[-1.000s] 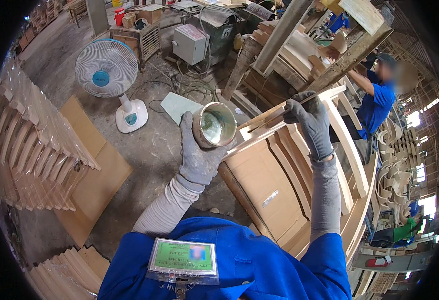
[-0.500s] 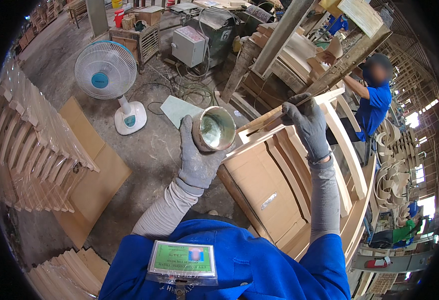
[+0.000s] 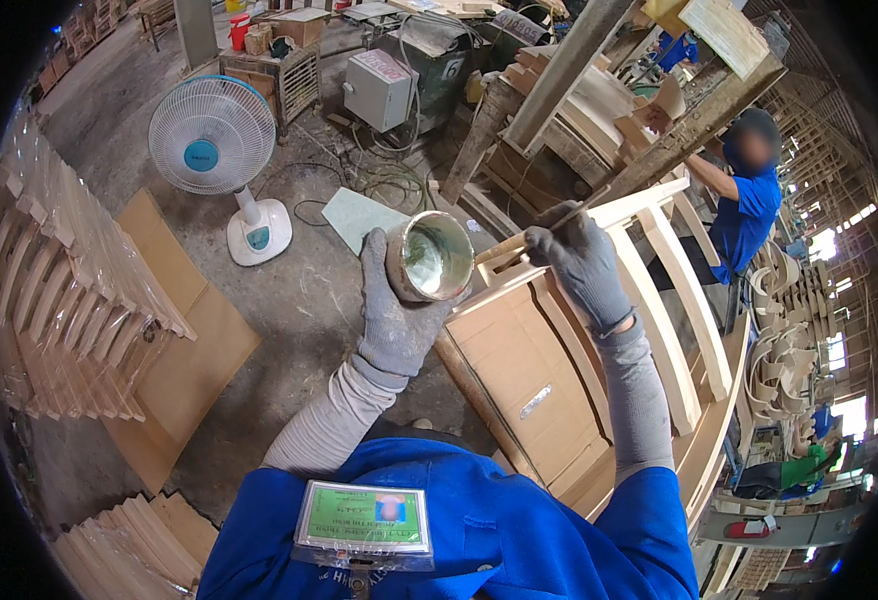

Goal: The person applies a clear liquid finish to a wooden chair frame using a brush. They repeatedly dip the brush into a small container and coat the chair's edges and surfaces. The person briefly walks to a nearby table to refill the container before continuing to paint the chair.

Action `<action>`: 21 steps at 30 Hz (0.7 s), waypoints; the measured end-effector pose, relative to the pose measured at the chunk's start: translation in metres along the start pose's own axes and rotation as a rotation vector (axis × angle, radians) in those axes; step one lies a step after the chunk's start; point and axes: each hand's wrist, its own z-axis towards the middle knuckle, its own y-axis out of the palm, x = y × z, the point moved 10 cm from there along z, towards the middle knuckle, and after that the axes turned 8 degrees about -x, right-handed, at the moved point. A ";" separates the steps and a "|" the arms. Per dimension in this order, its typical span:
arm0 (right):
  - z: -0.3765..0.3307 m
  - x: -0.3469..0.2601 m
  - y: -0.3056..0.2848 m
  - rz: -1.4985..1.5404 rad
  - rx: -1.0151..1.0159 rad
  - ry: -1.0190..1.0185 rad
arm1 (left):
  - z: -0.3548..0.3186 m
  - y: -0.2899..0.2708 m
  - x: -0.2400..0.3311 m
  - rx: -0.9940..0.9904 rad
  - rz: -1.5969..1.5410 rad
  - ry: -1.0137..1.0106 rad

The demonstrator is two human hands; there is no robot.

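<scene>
My left hand point(image 3: 397, 325), in a grey knit glove, is wrapped round a round can point(image 3: 395, 262) with a stained rim. Its inside looks pale and whitish. Gloved in the same grey, my right hand point(image 3: 581, 268) is closed on a thin brown stick point(image 3: 586, 208) that sticks out past the knuckles; its lower end is hidden by the fingers. That hand is over the rail of a pale wooden frame with curved slats point(image 3: 687, 290), near a slot point(image 3: 504, 264) in the wood. Whether the stick touches the wood I cannot tell.
Flat cardboard point(image 3: 529, 385) lies under the frame's near side. A standing fan point(image 3: 259, 235) is at the left, beside wrapped stacks of curved wooden parts point(image 3: 79, 300). Across the frame a co-worker in blue point(image 3: 749, 220) works. A grey box point(image 3: 379, 90) and cables lie beyond.
My right hand has moved left along the frame, closer to the can, with the stick still in it. The left hand and the can have hardly moved.
</scene>
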 end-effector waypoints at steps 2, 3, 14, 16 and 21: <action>-0.002 0.005 -0.017 0.009 0.009 -0.072 | -0.001 0.000 -0.005 0.105 -0.065 -0.071; -0.001 0.006 -0.024 -0.106 0.037 -0.020 | -0.001 0.004 -0.005 0.119 -0.113 -0.085; -0.002 -0.012 -0.009 0.047 -0.051 -0.006 | -0.002 -0.007 -0.008 0.225 -0.123 -0.096; 0.000 -0.010 -0.013 0.044 -0.055 -0.001 | -0.002 -0.006 -0.010 0.220 -0.147 -0.112; 0.004 -0.013 0.010 0.058 -0.187 0.032 | -0.002 -0.007 -0.010 0.220 -0.119 -0.108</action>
